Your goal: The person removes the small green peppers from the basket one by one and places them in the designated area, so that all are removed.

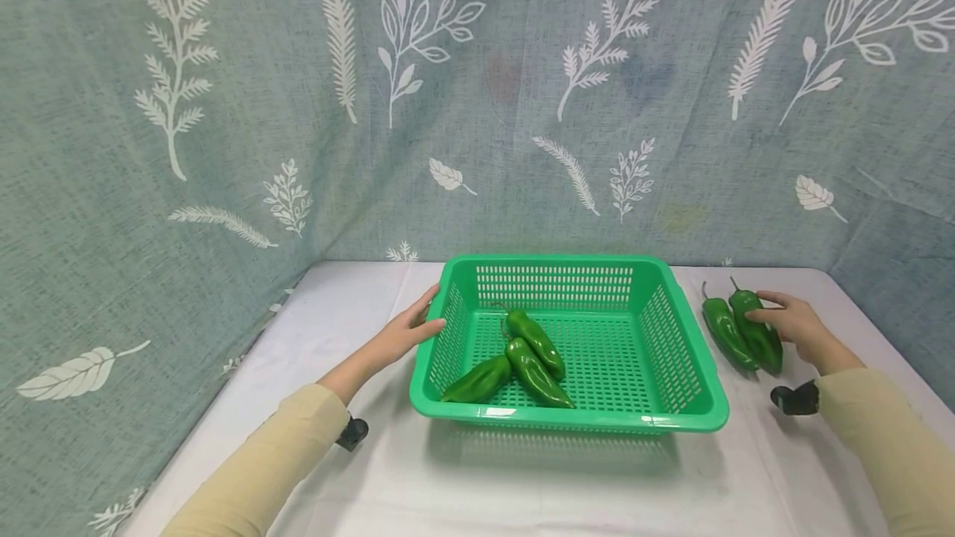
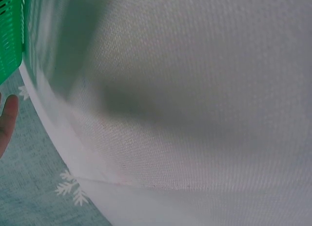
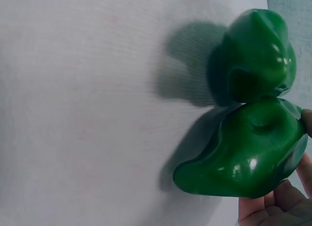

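Note:
A green plastic basket (image 1: 574, 419) with slotted walls stands on the table, holding a few long green peppers (image 1: 537, 375) toward its left side. My left hand (image 1: 403, 334) is at the basket's left rim, fingers fairly straight; in the left wrist view only a finger (image 2: 7, 121) shows near the basket's edge (image 2: 9, 40). Right of the basket lie two more green peppers, side by side. My right hand (image 1: 794, 326) holds the right-hand one (image 1: 757, 334), thumb and fingers on either side of it (image 3: 248, 153). The other pepper (image 1: 724, 334) touches it.
A white cloth (image 1: 358, 487) covers the table. Grey-green curtains (image 1: 477, 106) with white leaf prints hang behind and along the sides. Dark wrist cameras sit under the left cuff (image 1: 352, 433) and the right cuff (image 1: 794, 399).

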Tool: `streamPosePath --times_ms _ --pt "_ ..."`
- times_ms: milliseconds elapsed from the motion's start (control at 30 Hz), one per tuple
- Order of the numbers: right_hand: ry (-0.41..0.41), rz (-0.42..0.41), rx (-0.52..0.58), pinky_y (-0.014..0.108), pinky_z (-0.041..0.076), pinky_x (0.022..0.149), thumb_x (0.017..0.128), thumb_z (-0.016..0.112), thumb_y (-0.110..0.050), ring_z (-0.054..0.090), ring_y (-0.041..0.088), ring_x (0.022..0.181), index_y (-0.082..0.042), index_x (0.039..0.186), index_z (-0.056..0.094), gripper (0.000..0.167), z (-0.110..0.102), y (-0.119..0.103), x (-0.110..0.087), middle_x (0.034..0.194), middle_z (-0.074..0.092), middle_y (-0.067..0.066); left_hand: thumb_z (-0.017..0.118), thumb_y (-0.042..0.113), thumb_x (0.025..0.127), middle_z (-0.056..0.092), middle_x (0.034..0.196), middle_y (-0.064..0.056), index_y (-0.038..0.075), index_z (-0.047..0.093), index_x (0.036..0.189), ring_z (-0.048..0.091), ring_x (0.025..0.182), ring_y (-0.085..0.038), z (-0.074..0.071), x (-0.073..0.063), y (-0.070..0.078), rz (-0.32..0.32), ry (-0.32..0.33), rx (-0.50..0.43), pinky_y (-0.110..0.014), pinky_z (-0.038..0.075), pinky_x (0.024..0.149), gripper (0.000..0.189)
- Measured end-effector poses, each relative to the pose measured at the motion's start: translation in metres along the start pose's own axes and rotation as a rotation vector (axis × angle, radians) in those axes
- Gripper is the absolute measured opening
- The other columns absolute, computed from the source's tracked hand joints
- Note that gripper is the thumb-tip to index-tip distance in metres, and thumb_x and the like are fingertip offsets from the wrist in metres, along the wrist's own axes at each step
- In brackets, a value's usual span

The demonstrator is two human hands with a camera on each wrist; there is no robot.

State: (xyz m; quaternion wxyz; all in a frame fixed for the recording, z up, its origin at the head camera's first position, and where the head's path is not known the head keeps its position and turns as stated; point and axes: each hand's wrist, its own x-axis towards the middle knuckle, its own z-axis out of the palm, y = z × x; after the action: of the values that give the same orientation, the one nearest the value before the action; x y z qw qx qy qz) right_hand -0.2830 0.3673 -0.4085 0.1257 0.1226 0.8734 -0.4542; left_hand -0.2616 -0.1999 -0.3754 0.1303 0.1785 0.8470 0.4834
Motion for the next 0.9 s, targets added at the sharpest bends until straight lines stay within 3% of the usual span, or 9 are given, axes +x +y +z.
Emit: streamPosePath --times_ms 233,467,767,900 --pt "0.034 -0.013 -0.046 0.063 0.03 0.096 0.091 0.049 -0.031 0.024 0.054 0.124 0.01 0.141 0.009 0.076 0.005 0.006 0.002 0.14 0.009 0.04 0.044 0.025 0.097 0.015 0.151 -0.019 0.014 0.003 0.149 0.018 0.137 -0.036 0.0 0.0 0.0 -0.007 -0.005 -0.008 -0.055 0.023 0.107 0.068" --pt "0.042 -0.036 -0.065 0.051 0.043 0.086 0.09 0.05 -0.033 0.036 0.051 0.117 0.014 0.139 0.015 0.076 0.008 0.01 0.002 0.136 0.019 0.041 0.045 0.025 0.097 0.015 0.151 -0.019 0.013 0.003 0.149 0.018 0.137 -0.036 0.0 0.0 -0.002 0.005 -0.001 -0.015 -0.055 0.023 0.107 0.068" --pt "0.047 -0.004 -0.068 0.059 0.034 0.096 0.09 0.05 -0.034 0.027 0.054 0.123 0.011 0.141 0.013 0.077 0.004 0.008 0.006 0.138 0.013 0.041 0.044 0.025 0.097 0.012 0.152 -0.018 0.012 0.003 0.149 0.017 0.137 -0.036 0.0 -0.002 0.001 -0.004 -0.003 -0.003 -0.055 0.022 0.107 0.068" --pt "0.061 -0.014 -0.068 0.057 0.034 0.097 0.09 0.051 -0.036 0.026 0.053 0.123 0.011 0.141 0.014 0.079 0.0 0.009 0.009 0.138 0.013 0.04 0.045 0.026 0.097 0.013 0.151 -0.019 0.012 0.004 0.149 0.017 0.137 -0.037 -0.001 0.0 -0.005 0.0 0.003 -0.008 -0.056 0.022 0.107 0.068"
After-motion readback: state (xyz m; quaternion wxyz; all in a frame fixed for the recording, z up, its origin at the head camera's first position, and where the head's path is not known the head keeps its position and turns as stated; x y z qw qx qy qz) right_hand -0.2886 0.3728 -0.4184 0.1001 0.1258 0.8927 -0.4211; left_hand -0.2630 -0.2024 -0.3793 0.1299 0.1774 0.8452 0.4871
